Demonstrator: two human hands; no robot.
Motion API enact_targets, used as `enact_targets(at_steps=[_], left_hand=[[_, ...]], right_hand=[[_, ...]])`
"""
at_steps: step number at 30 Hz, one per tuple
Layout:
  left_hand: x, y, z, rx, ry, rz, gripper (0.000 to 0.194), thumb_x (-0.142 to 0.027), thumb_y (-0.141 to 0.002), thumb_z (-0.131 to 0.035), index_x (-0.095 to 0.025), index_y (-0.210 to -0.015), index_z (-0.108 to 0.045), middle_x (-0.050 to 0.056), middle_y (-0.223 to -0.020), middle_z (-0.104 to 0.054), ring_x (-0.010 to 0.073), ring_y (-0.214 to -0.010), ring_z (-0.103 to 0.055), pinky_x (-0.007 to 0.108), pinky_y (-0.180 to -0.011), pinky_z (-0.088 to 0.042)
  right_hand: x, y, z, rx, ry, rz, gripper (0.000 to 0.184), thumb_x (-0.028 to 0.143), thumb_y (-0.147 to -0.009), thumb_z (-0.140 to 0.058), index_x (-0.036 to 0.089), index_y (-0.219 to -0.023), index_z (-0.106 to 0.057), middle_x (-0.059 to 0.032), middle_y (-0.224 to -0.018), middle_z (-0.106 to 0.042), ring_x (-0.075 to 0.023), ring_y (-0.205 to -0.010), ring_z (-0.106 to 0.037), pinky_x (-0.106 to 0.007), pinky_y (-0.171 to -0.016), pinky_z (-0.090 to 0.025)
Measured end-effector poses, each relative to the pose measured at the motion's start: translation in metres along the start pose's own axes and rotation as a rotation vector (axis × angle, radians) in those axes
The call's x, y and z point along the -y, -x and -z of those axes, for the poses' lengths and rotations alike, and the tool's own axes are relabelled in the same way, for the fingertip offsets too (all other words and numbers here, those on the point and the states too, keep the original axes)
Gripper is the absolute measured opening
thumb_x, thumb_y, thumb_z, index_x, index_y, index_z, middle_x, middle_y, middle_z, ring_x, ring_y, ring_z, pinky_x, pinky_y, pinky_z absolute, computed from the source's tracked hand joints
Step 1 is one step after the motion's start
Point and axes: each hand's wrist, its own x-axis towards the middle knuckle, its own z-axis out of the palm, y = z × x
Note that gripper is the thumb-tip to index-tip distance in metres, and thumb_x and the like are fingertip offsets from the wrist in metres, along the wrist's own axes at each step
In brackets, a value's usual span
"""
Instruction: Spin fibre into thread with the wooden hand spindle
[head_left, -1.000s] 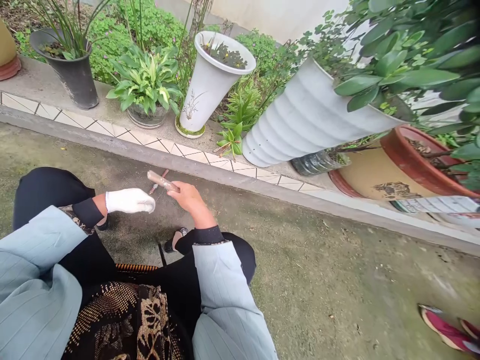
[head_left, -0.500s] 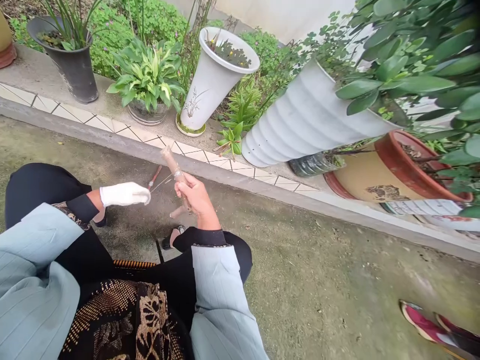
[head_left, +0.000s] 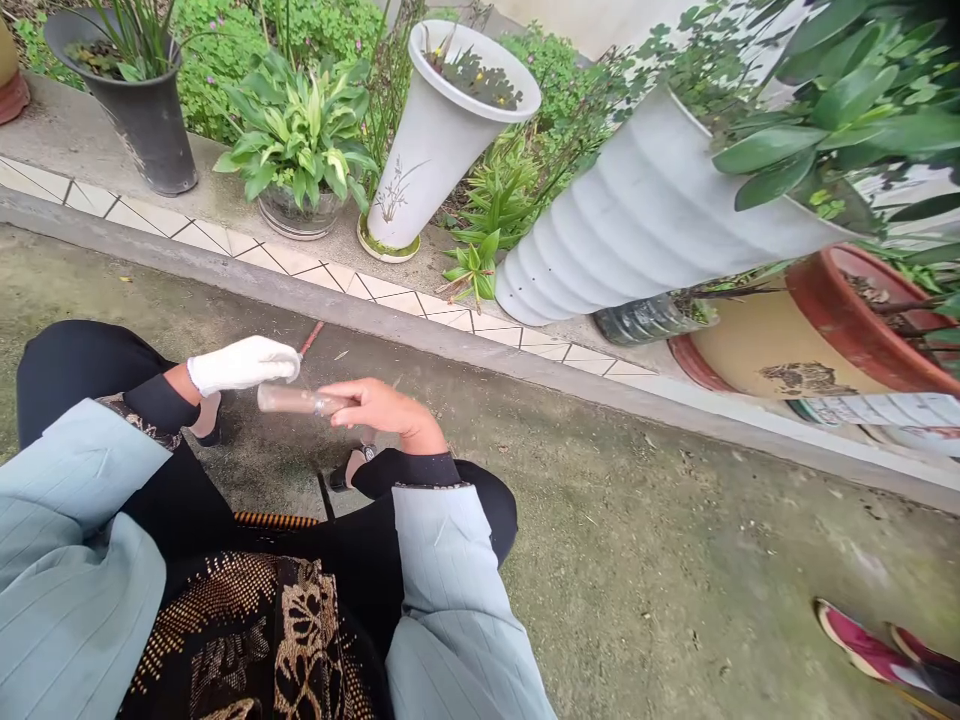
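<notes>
My left hand wears a white glove, its fingers closed on the end of a thin pale wire or string. That strand is barely visible now. My bare right hand grips a short wooden stick, blurred by motion and lying nearly level, its free end pointing left just below the gloved hand. A shiny band of the strand circles the stick beside my right fingers. On the ground beyond my left hand lies a thin reddish rod, partly covered by the glove.
Along a tiled ledge ahead stand a black pot, a white flared pot, a ribbed white planter and a tan pot with a red rim. Another person's red shoe is at the lower right.
The stick swung up and away from my left hand, pulling the strand into view, then came back down level. My left hand shifted slightly left and away from me.
</notes>
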Motion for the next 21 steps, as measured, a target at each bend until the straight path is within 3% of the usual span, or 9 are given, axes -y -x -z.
enact_targets(at_steps=[3,6,9,11,13,16,18,21], left_hand=[[-0.002,-0.001,0.001,-0.089,0.065,0.062,0.037,-0.044,-0.089,-0.045,-0.012,-0.091,-0.063,0.003,-0.077,-0.062,0.0115,-0.065,-0.05,0.022,-0.064,-0.041],[-0.005,-0.002,-0.007,0.04,-0.025,0.021,0.034,-0.04,-0.09,-0.045,-0.013,-0.09,-0.066,0.003,-0.079,-0.063,0.012,-0.068,-0.052,0.021,-0.067,-0.041],[-0.01,-0.004,-0.021,0.289,-0.058,-0.094,0.03,-0.035,-0.091,-0.044,-0.015,-0.088,-0.067,0.002,-0.083,-0.066,0.0122,-0.071,-0.054,0.02,-0.069,-0.04],[-0.013,-0.004,-0.03,0.378,-0.061,-0.135,0.028,-0.032,-0.091,-0.044,-0.016,-0.086,-0.067,0.001,-0.081,-0.067,0.0114,-0.068,-0.055,0.019,-0.067,-0.039],[-0.014,-0.004,-0.034,0.396,-0.086,-0.153,0.027,-0.03,-0.092,-0.045,-0.017,-0.084,-0.068,0.001,-0.079,-0.067,0.0108,-0.066,-0.054,0.019,-0.066,-0.038],[-0.011,-0.004,-0.031,0.346,-0.159,-0.163,0.028,-0.031,-0.092,-0.045,-0.018,-0.081,-0.067,0.0,-0.077,-0.066,0.0109,-0.066,-0.054,0.02,-0.067,-0.038],[-0.008,-0.004,-0.023,0.271,-0.183,-0.148,0.028,-0.033,-0.091,-0.045,-0.017,-0.081,-0.066,0.001,-0.076,-0.064,0.0115,-0.067,-0.054,0.02,-0.068,-0.038],[0.001,-0.005,-0.013,0.149,-0.093,-0.069,0.028,-0.035,-0.09,-0.047,-0.014,-0.081,-0.064,0.002,-0.077,-0.064,0.0128,-0.072,-0.055,0.021,-0.072,-0.041]], right_hand=[[0.002,0.007,0.005,-0.311,-0.335,0.182,0.054,0.037,-0.073,-0.067,0.016,-0.123,-0.058,0.0027,-0.072,-0.053,-0.0094,-0.06,-0.045,-0.024,-0.057,-0.042],[-0.002,0.0,0.007,-0.555,-0.44,0.274,0.047,0.042,-0.076,-0.065,0.015,-0.114,-0.06,0.0029,-0.069,-0.049,-0.0084,-0.057,-0.041,-0.024,-0.057,-0.04],[-0.01,-0.014,0.006,-0.674,-0.321,0.122,0.049,0.044,-0.079,-0.06,0.016,-0.119,-0.059,0.0016,-0.071,-0.052,-0.0099,-0.058,-0.044,-0.025,-0.06,-0.041],[-0.015,-0.02,0.005,-0.7,-0.025,-0.064,0.047,0.04,-0.08,-0.059,0.019,-0.122,-0.06,-0.0006,-0.077,-0.059,-0.0127,-0.064,-0.05,-0.027,-0.064,-0.042],[-0.018,-0.022,0.002,-0.647,0.357,-0.242,0.039,0.037,-0.081,-0.06,0.024,-0.117,-0.065,-0.003,-0.086,-0.065,-0.0165,-0.075,-0.055,-0.028,-0.069,-0.041],[-0.017,-0.021,-0.001,-0.397,0.681,-0.355,0.027,0.032,-0.081,-0.062,0.026,-0.106,-0.07,-0.0046,-0.093,-0.069,-0.0193,-0.083,-0.058,-0.028,-0.069,-0.037],[-0.014,-0.018,-0.002,-0.177,0.649,-0.316,0.025,0.028,-0.079,-0.064,0.025,-0.102,-0.071,-0.0027,-0.089,-0.069,-0.0176,-0.08,-0.058,-0.026,-0.066,-0.036],[-0.009,-0.01,0.002,0.105,0.407,-0.164,0.028,0.027,-0.076,-0.065,0.023,-0.104,-0.072,0.0019,-0.08,-0.065,-0.0129,-0.071,-0.054,-0.024,-0.065,-0.036]])
